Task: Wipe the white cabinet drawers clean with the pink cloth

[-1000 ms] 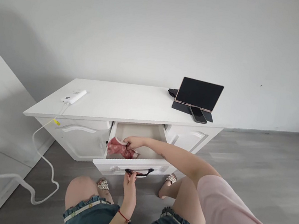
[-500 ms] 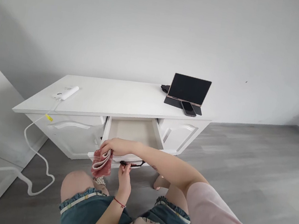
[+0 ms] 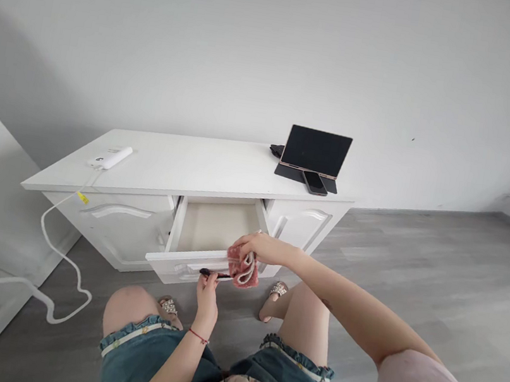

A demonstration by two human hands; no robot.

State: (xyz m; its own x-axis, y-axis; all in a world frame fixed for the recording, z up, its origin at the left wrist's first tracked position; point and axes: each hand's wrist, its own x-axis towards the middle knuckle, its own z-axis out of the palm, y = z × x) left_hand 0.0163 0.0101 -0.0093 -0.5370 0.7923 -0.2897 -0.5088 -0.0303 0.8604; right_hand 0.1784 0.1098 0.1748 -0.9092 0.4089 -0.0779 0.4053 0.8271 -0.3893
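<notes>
My right hand (image 3: 259,246) is closed on a folded pinkish-red cloth (image 3: 243,269) with a pale edge. The cloth lies against the right part of the drawer front (image 3: 164,265), covering the right end of the handle. With bent fingers, my left hand (image 3: 208,292) grips the black drawer handle (image 3: 207,272) from below. The drawer (image 3: 212,223) is pulled out of the white cabinet (image 3: 182,164), and its bare pale bottom shows.
On the cabinet top a dark-screened tablet (image 3: 317,151) stands on its cover, with a phone (image 3: 314,183) before it and a black item (image 3: 276,150) behind. A white power strip (image 3: 116,158) lies at left; its cord (image 3: 65,258) hangs to the floor. My knees flank the drawer.
My right hand has moved the cloth rightward along the drawer front, from its left end to right of the handle's middle. My left hand stays at the handle.
</notes>
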